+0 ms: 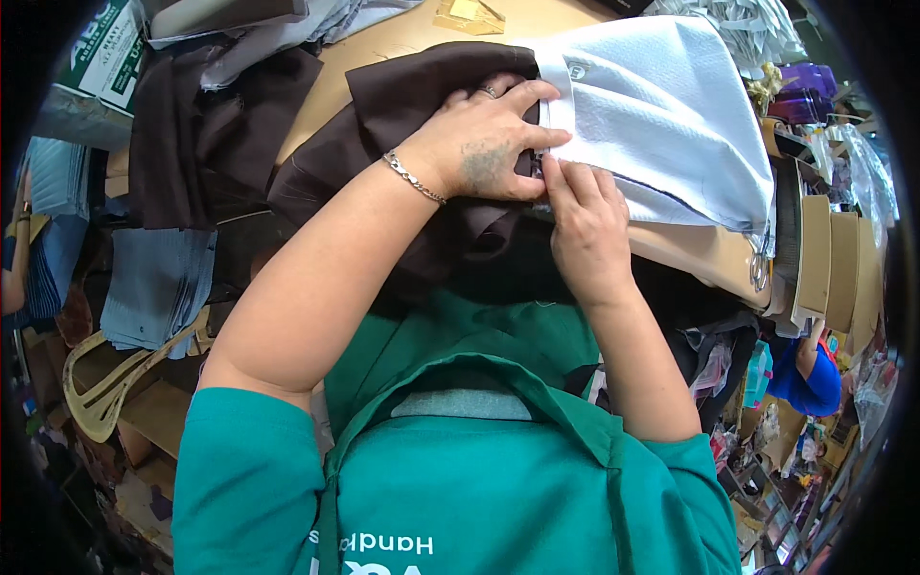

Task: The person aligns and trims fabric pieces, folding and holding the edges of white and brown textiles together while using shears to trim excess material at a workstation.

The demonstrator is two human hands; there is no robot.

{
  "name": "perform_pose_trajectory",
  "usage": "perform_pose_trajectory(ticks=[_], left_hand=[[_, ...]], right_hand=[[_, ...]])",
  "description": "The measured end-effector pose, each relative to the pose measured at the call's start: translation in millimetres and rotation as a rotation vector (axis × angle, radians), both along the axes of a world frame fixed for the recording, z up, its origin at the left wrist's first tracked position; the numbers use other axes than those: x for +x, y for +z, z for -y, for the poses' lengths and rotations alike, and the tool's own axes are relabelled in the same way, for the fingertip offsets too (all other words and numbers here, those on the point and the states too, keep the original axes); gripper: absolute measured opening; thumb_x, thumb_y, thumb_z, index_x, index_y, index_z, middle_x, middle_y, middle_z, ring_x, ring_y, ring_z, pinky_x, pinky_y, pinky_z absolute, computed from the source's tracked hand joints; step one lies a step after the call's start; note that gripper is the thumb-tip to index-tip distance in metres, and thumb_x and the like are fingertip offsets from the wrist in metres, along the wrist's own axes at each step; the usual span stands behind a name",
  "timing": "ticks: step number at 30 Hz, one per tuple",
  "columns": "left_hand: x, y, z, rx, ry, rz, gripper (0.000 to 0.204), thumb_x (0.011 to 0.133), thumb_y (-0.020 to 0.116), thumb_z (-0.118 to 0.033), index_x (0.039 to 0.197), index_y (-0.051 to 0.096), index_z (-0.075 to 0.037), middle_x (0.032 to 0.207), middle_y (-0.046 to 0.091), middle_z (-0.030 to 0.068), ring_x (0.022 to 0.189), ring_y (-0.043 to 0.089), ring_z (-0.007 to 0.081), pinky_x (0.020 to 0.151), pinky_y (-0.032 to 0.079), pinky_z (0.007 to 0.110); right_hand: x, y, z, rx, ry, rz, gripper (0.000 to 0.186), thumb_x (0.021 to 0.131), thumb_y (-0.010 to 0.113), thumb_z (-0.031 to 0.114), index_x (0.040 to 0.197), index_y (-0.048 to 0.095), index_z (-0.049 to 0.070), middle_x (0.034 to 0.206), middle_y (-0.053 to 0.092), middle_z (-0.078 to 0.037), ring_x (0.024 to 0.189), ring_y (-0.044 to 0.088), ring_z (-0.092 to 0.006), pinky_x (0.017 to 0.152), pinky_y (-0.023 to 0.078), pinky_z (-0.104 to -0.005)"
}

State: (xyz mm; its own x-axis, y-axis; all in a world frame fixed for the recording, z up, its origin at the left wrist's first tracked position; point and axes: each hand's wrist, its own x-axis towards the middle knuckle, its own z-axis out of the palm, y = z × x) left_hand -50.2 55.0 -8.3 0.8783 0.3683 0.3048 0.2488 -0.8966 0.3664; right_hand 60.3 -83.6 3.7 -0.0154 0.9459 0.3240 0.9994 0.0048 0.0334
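Dark brown fabric (pixel 383 105) meets a white textured sheet (pixel 661 105) along a straight edge on the tan table. My left hand (pixel 484 144) lies on the brown fabric, its fingers spread and the tips reaching the white border. Close beside it, my right hand (pixel 589 220) has its fingers together at the near corner of that edge, pinching the white sheet. What lies under the right fingertips is partly hidden. The brown fabric hangs in folds over the table's near side. A small round emblem (pixel 576 71) sits on the white sheet near its border.
Scissors (pixel 759 270) hang at the table's right end. More dark fabric (pixel 206 144) and a green-and-white can (pixel 96 67) are at the left. Stacked blue-grey sheets (pixel 153 287) sit below. A gold scrap (pixel 470 16) lies at the back. Another person (pixel 813 374) is at far right.
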Motion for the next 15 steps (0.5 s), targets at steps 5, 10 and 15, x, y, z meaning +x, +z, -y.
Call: perform_pose_trajectory(ticks=[5, 10, 15], left_hand=[[3.2, -0.8, 0.9, 0.036, -0.013, 0.014, 0.048, 0.065, 0.069, -0.035, 0.112, 0.062, -0.025, 0.135, 0.038, 0.0016, 0.120, 0.040, 0.0292, 0.086, 0.044, 0.052], [0.0, 1.2, -2.4, -0.016, -0.012, -0.014, 0.053, 0.063, 0.069, -0.036, 0.115, 0.060, -0.025, 0.136, 0.037, 0.0024, 0.120, 0.040, 0.0332, 0.087, 0.043, 0.054], [-0.3, 2.8, 0.4, 0.041, -0.034, -0.021, 0.058, 0.061, 0.070, -0.037, 0.117, 0.058, -0.025, 0.137, 0.035, 0.0038, 0.120, 0.040, 0.0329, 0.087, 0.043, 0.053]], right_hand=[[2.1, 1.4, 4.3, -0.007, 0.007, -0.008, 0.040, 0.073, 0.052, 0.007, 0.112, 0.055, 0.002, 0.093, 0.052, -0.008, 0.096, 0.051, -0.0238, 0.080, 0.042, -0.0341], [-3.8, 11.2, -1.7, -0.118, -0.072, -0.030, 0.041, 0.073, 0.053, 0.006, 0.114, 0.055, 0.005, 0.096, 0.052, -0.007, 0.099, 0.050, -0.0244, 0.081, 0.042, -0.0369], [-3.4, 8.7, 6.9, -0.089, -0.008, 0.033, 0.042, 0.075, 0.051, 0.009, 0.117, 0.053, 0.004, 0.099, 0.051, -0.007, 0.100, 0.050, -0.0234, 0.085, 0.040, -0.0374]])
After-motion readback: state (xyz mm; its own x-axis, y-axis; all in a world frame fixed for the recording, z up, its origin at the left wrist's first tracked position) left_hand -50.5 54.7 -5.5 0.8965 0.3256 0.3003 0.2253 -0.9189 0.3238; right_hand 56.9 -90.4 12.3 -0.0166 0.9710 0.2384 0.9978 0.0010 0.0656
